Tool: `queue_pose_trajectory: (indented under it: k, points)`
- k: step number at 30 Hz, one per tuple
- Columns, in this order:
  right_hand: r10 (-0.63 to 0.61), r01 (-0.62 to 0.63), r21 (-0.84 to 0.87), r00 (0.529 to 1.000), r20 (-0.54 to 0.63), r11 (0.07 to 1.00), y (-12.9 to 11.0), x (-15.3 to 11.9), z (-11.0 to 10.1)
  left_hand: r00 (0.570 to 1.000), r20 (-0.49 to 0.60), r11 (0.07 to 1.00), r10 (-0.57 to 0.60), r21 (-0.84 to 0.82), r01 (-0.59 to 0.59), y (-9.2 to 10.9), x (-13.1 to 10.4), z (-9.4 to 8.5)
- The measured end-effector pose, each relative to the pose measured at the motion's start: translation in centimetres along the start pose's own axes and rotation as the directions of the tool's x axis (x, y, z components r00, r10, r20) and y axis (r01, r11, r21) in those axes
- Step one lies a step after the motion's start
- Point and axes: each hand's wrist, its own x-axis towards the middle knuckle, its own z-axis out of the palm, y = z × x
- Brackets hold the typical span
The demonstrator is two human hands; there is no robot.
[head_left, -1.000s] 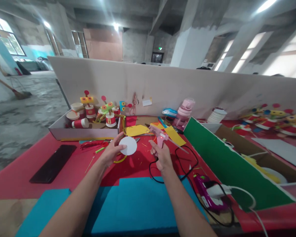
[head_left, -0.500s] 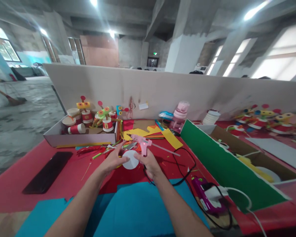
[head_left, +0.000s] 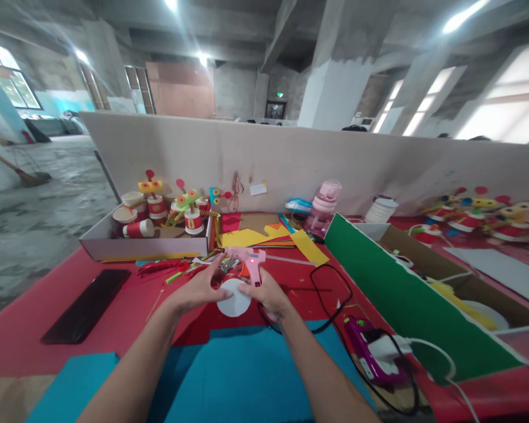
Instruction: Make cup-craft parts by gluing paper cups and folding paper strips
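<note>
My left hand [head_left: 203, 288] pinches a round white disc [head_left: 234, 298] at its upper left edge; whether the disc is flat or the base of a paper cup cannot be told. Fingers of my right hand [head_left: 271, 294] close round the handle of a pink hot glue gun [head_left: 252, 263], while the thumb reaches the disc's upper right edge. The gun's nozzle points left, over the left fingertips, and a clear glue stick [head_left: 291, 259] sticks out behind it. Beneath both hands lie red and blue sheets [head_left: 251, 364].
At the back left, a box [head_left: 145, 249] holds paper-cup figures. A black phone [head_left: 86, 306] lies on the left. Yellow paper [head_left: 309, 247] and scraps sit behind my hands. On the right are a black cord [head_left: 350, 292], a purple power strip [head_left: 372, 352] and a green-sided box [head_left: 405, 299].
The glue gun has turned and dropped a little, its nozzle shifting left towards my left fingers. The white disc sits slightly lower and faces me more fully. Both hands keep their hold.
</note>
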Motion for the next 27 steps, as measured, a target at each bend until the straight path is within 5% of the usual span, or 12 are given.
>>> queue_pose_trajectory:
  k: [5,9,14,18,21,24,27]
  points:
    - [-0.102,0.111,0.065,0.988,-0.119,0.992,-0.2,0.5,0.1,0.999,-0.033,0.999,-0.015,0.037,0.017,-0.6,0.6,1.5]
    - [-0.227,0.270,0.093,0.918,-0.325,0.958,-0.3,0.6,0.4,1.000,-0.026,0.998,-0.002,-0.057,0.001,-1.6,0.6,2.8]
    - [-0.288,0.333,0.106,0.908,-0.303,0.937,0.4,0.7,0.8,0.993,-0.057,0.977,0.099,-0.186,-0.108,-2.3,0.4,4.3]
    - [-0.314,0.324,-0.014,0.902,-0.295,0.946,0.7,0.7,0.5,0.972,-0.109,0.971,0.208,-0.099,-0.219,-1.4,0.4,3.9]
    - [-0.359,0.287,-0.235,0.855,-0.375,0.929,0.2,0.6,-0.6,0.876,-0.189,0.880,0.444,0.273,-0.388,-0.3,0.6,2.3]
    - [-0.459,0.246,-0.480,0.794,-0.398,0.842,-1.0,0.1,-2.0,0.718,-0.182,0.627,0.672,0.656,-0.420,0.5,0.9,0.3]
    - [-0.540,0.295,-0.699,0.827,-0.154,0.651,-2.3,-0.6,-3.1,0.635,-0.056,0.381,0.770,0.840,-0.387,0.6,1.2,-1.1]
